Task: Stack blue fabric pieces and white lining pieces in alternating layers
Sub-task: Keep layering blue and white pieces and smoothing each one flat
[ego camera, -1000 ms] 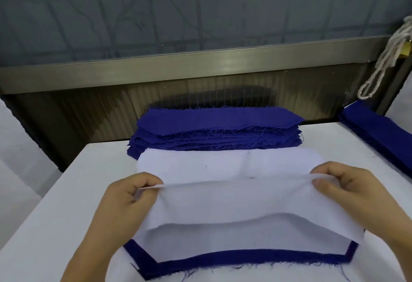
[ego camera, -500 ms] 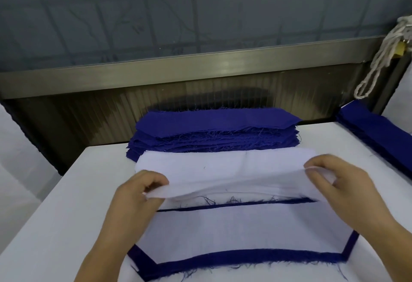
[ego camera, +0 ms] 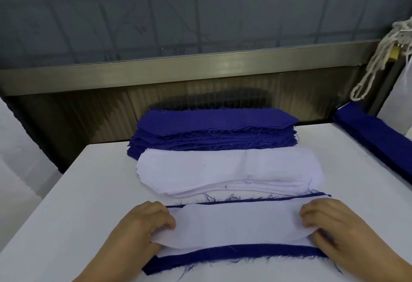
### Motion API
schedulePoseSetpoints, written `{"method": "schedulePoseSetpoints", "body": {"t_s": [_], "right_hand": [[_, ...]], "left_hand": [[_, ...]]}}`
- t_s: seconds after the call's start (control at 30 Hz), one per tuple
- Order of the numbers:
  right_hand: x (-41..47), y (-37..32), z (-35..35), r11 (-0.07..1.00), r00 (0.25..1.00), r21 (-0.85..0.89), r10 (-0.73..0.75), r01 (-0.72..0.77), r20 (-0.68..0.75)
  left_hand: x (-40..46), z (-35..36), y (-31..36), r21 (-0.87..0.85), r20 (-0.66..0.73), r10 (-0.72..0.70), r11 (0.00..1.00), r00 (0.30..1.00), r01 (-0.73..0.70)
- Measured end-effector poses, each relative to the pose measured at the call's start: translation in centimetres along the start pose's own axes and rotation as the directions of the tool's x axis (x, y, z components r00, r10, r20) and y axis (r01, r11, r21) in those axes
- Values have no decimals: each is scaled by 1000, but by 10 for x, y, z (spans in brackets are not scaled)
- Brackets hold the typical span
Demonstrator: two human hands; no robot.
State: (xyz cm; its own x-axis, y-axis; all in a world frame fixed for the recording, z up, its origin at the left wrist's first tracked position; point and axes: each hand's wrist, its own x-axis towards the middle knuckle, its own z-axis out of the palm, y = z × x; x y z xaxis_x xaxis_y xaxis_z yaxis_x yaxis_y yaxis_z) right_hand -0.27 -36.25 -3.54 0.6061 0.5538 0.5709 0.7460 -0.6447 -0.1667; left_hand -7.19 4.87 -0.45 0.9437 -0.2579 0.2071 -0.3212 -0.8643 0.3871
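I am laying a white lining piece point(ego camera: 236, 226) on the blue piece point(ego camera: 234, 254) at 6 o'clock on the desk point(ego camera: 78, 192) — my left hand point(ego camera: 142, 226) and right hand point(ego camera: 334, 226) pinch its ends with curled fingers. Next, I judge, a blue piece from the blue pile point(ego camera: 214, 130) at 12 o'clock — edges must match.

I hold a white lining piece point(ego camera: 236, 226) by its two ends, my left hand point(ego camera: 142, 226) pinching the left end and my right hand point(ego camera: 330, 223) the right. It lies over a blue fabric piece point(ego camera: 234, 254) whose frayed edges show along the near and far sides. Beyond it on the white table point(ego camera: 73, 203) sits a pile of white lining point(ego camera: 227, 170), then a stack of blue fabric point(ego camera: 214, 130). More blue pieces point(ego camera: 374, 132) lie at the right edge, under a hanging white cord point(ego camera: 379, 59).
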Motion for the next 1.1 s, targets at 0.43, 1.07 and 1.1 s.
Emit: {"method": "schedulePoseSetpoints", "body": {"t_s": [0.43, 1.07, 1.1], "right_hand": [[4, -9, -11, 995, 992, 17, 101, -102, 77], [4, -16, -19, 991, 984, 4, 134, -135, 116], [4, -16, -19, 991, 984, 3, 134, -135, 115]], "left_hand": [[0, 6, -8, 54, -211, -125, 989, 969, 139], [6, 11, -17, 196, -205, -4, 980, 979, 45], [6, 12, -18, 192, -209, -6, 980, 978, 47]]}}
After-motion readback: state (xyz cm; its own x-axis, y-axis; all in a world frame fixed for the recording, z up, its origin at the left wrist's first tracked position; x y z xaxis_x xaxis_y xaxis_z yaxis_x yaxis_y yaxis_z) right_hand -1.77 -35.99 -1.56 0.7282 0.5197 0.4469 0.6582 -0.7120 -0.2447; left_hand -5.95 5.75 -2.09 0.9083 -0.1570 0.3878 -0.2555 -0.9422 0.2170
